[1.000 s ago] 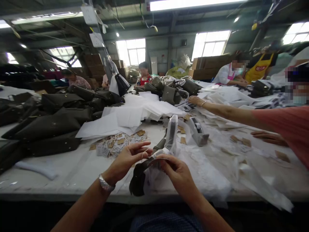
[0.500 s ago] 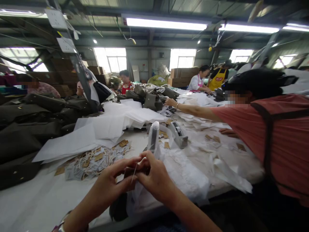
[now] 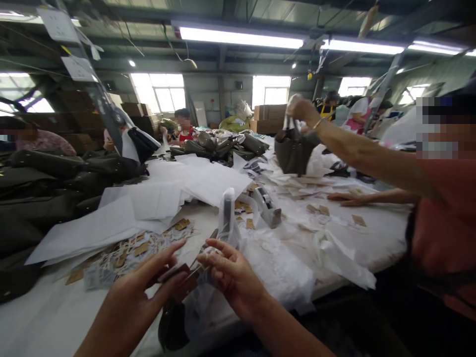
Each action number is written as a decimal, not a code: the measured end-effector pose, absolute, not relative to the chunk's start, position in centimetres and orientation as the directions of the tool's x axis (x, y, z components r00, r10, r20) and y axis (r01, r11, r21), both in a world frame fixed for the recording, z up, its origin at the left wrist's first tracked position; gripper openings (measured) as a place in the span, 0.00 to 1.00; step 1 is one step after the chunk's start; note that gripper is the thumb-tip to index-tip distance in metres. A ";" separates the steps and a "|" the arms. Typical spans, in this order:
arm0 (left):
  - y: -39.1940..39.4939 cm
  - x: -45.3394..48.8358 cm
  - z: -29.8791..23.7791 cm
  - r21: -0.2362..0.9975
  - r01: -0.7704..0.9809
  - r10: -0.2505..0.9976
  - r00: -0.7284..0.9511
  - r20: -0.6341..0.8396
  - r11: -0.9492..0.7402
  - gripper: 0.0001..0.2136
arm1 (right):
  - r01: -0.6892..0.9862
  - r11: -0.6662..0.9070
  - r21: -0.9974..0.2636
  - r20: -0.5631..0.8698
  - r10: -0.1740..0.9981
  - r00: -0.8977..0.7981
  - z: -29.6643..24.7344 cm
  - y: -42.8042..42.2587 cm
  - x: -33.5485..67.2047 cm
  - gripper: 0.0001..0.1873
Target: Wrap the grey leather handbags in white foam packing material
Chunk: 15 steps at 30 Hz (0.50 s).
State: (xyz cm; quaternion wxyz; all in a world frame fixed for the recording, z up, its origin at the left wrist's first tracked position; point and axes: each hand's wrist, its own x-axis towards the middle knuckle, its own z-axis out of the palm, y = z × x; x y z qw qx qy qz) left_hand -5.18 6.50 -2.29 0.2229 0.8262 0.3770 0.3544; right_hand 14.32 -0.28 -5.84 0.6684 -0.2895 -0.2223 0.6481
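Observation:
My left hand (image 3: 143, 287) pinches a brown hang tag (image 3: 188, 283) between thumb and fingers. A thin pale string (image 3: 196, 270) stretches from the tag to my right hand (image 3: 236, 275), whose thumb and forefinger are closed on it. Just beneath both hands sits a dark bag (image 3: 174, 325), partly covered by thin white wrapping. Its handle (image 3: 226, 210), wrapped in white, stands up behind my fingers. To the left lies a pile of strung tags (image 3: 137, 253) in small clear packets.
White paper sheets (image 3: 122, 213) overlap across the table. A grey tape dispenser (image 3: 268, 210) stands beyond my right hand. Dark bags (image 3: 40, 188) are heaped at left. At right, a co-worker's raised hand (image 3: 303, 111) holds a dark bag (image 3: 293, 151) over the table.
My hands have moved apart, drawing the string out between them. The co-worker at right has lifted a dark bag from the far pile. The view has shifted slightly right.

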 end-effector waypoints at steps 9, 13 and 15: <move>4.5 -5.4 -1.0 0.834 0.259 0.867 0.031 0.497 -0.487 0.17 | -0.130 0.239 -0.962 0.225 0.968 0.114 -8.7 -0.4 13.8 0.23; 1.3 -5.6 -0.8 0.532 0.315 0.616 0.321 0.720 -0.786 0.14 | 0.050 0.280 -0.959 0.283 0.953 0.107 -8.7 -0.1 13.7 0.19; -0.6 -5.4 -1.9 0.519 0.219 0.543 0.556 0.629 -0.826 0.15 | 0.050 0.275 -0.960 0.280 0.953 0.118 -8.6 0.0 13.6 0.15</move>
